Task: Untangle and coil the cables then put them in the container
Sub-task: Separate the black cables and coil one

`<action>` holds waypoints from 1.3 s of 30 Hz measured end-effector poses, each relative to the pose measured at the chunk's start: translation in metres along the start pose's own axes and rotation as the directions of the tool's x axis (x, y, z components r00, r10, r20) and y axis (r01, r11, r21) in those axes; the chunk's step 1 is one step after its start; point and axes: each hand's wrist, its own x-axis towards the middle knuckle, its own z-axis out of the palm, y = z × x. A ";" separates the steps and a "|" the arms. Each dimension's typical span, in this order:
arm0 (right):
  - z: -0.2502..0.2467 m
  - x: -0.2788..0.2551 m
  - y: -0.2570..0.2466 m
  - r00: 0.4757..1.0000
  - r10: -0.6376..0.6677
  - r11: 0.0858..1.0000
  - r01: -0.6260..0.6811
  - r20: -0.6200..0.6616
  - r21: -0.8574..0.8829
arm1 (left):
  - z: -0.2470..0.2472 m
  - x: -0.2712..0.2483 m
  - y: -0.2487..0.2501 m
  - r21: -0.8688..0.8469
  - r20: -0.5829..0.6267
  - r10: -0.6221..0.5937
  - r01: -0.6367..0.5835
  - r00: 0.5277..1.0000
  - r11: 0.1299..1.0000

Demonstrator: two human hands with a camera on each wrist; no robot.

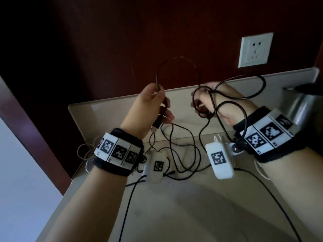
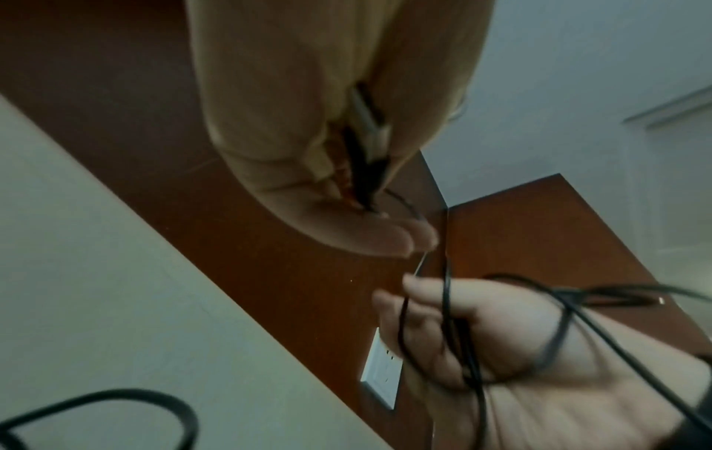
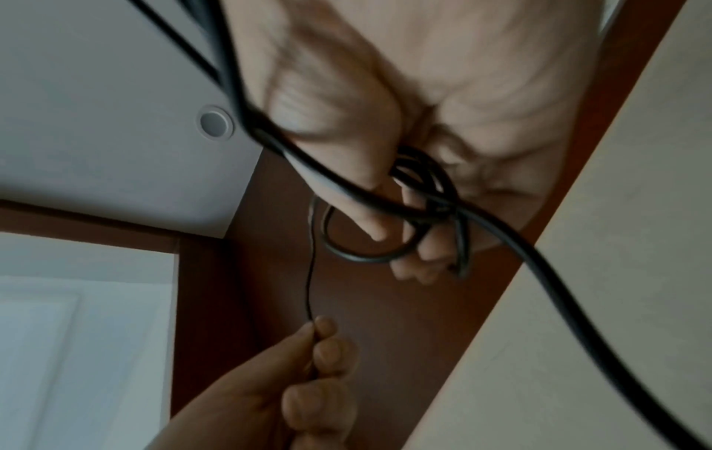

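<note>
You are holding your left hand point(image 1: 150, 103) up in front of the dark red wall point(image 1: 104, 49), and its fingers are curling around a thin black cable point(image 1: 176, 58). The thumb and the fingers are pinching the cable near its USB plug point(image 1: 154, 129), which is hanging out below your palm. From this hand the cable is rising in an arch and is going over to your right hand point(image 1: 218, 102). Your right hand is gripping several black loops, and its fingers are closing on a small coil that is passing around them. More loops are lying over the back of this hand and over the wrist band point(image 1: 267, 135). In the right wrist view the coil point(image 3: 370, 255) is sitting around the fingertips, and a thicker strand is crossing in front of the hand.

Below both hands, more black cable point(image 1: 181, 154) is lying in a loose tangle on the beige table point(image 1: 192, 206). A thin white cable point(image 1: 83, 151) is lying at the left edge, partly behind your left wrist. A white socket point(image 1: 255, 49) is sitting on the wall above the table. At the right edge a metal object point(image 1: 300, 103) is standing, but I cannot tell what it is.
</note>
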 end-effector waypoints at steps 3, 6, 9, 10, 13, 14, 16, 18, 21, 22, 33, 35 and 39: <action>-0.025 -0.003 0.015 0.965 0.157 0.966 -0.106 0.210 -0.235 | 0.009 0.005 -0.004 0.038 -0.058 -0.093 0.095 0.994 0.995; -0.044 -0.003 0.032 0.935 0.306 0.803 -0.152 0.179 -0.577 | 0.026 0.005 -0.009 0.109 -0.020 -0.117 0.118 0.993 0.987; -0.056 -0.015 0.040 0.927 0.360 0.720 -0.204 0.106 -0.664 | 0.049 -0.002 -0.009 0.166 0.077 -0.126 0.112 0.989 0.980; -0.056 -0.018 0.043 0.911 0.396 0.731 -0.237 0.115 -0.639 | 0.057 -0.003 -0.008 0.197 0.125 -0.144 0.118 0.982 0.973; -0.060 -0.025 0.052 0.853 0.480 0.740 -0.268 0.205 -0.617 | 0.078 -0.005 -0.011 0.292 0.219 -0.227 0.158 0.949 0.943; -0.062 -0.027 0.052 0.855 0.475 0.722 -0.241 0.210 -0.649 | 0.083 -0.003 -0.015 0.343 0.215 -0.246 0.163 0.945 0.925; -0.063 -0.030 0.052 0.883 0.433 0.697 -0.198 0.184 -0.689 | 0.086 0.002 -0.024 0.429 0.180 -0.261 0.163 0.948 0.888; -0.065 -0.029 0.051 0.909 0.370 0.789 -0.200 0.190 -0.581 | 0.084 0.004 -0.028 0.438 0.142 -0.265 0.180 0.954 0.881; -0.065 -0.034 0.045 0.901 0.358 0.777 -0.140 0.247 -0.614 | 0.080 0.004 -0.028 0.480 0.111 -0.213 0.135 0.971 0.867; -0.065 -0.037 0.044 0.894 0.363 0.722 -0.091 0.263 -0.686 | 0.079 0.004 -0.025 0.475 0.110 -0.180 0.107 0.978 0.873; -0.060 -0.088 0.062 0.750 0.538 0.193 0.334 0.384 -0.923 | 0.070 -0.010 0.009 0.329 0.257 0.029 -0.115 0.966 0.937; -0.056 -0.088 0.070 0.677 0.596 0.218 0.381 0.431 -0.899 | 0.071 -0.010 0.012 0.308 0.277 0.048 -0.136 0.960 0.942; -0.050 -0.091 0.074 0.560 0.672 0.217 0.477 0.485 -0.852 | 0.072 -0.010 0.009 0.319 0.294 0.049 -0.146 0.955 0.936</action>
